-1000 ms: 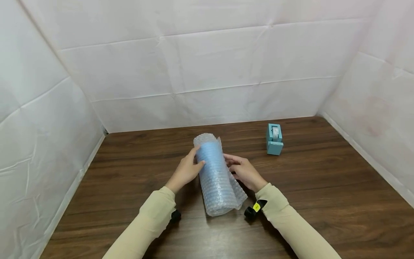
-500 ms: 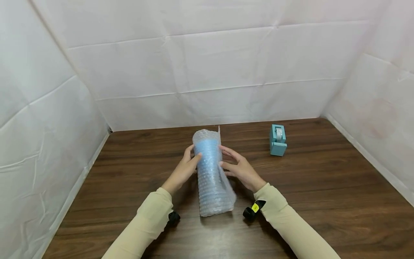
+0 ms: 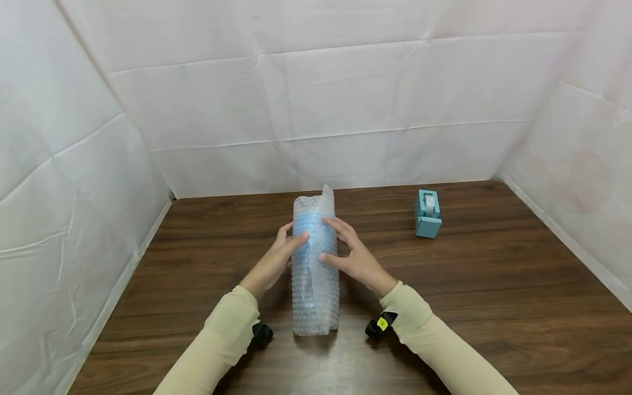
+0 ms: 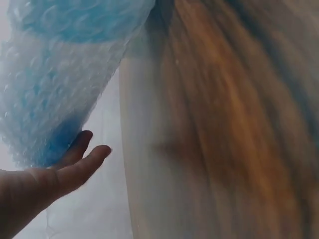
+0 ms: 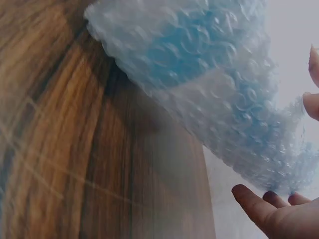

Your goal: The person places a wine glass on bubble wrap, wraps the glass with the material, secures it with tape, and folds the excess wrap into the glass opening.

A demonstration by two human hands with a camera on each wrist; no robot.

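A long bundle in clear bubble wrap (image 3: pixel 303 299) lies upon the table, pointing away from me. Something blue shows through the wrap; its kind is hidden. A loose flap of the wrap (image 3: pixel 325 293) lies over the bundle's top right. My left hand (image 3: pixel 275 260) holds the bundle's left side, thumb on top, fingers partly hidden behind it. From the right, my right hand (image 3: pixel 356 258) holds the wrap, thumb and forefinger on top. Fingertips show at the bundle's side in the left wrist view (image 4: pixel 89 159) and the right wrist view (image 5: pixel 254 204).
A light-blue tape dispenser (image 3: pixel 427 214) with a roll of clear tape stands at the back right of the brown wooden table (image 3: pixel 469 285). White sheeting (image 3: pixel 336 99) closes off the back and both sides.
The bundle has turned so that its loose flap, earlier sticking out at the right, now lies over the top. It points straighter ahead. My right hand has moved left onto the top.
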